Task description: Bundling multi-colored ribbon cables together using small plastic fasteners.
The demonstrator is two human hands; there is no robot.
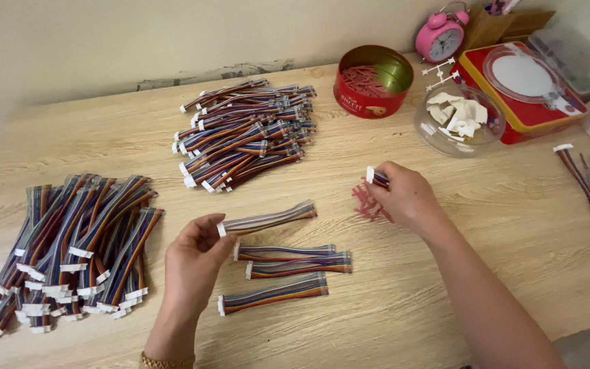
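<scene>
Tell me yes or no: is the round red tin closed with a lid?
No, the round red tin stands open, showing red pieces inside.

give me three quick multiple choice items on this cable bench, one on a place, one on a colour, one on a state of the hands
1. Where is the red round tin?
A. at the back of the table, beside the pink alarm clock
B. at the front edge, by the wrist
C. on the left cable pile

2. What colour are the connector ends on the loose ribbon cables?
A. black
B. white
C. green

3. What is the left hand doing?
A. lying flat on bare wood
B. reaching into the tin
C. pinching the white end of a ribbon cable

Answers: 1 A, the tin sits far back next to the clock. 2 B, each cable ends in a white plug. 3 C, thumb and finger close on the cable's end, while the right hand holds another connector.
</scene>
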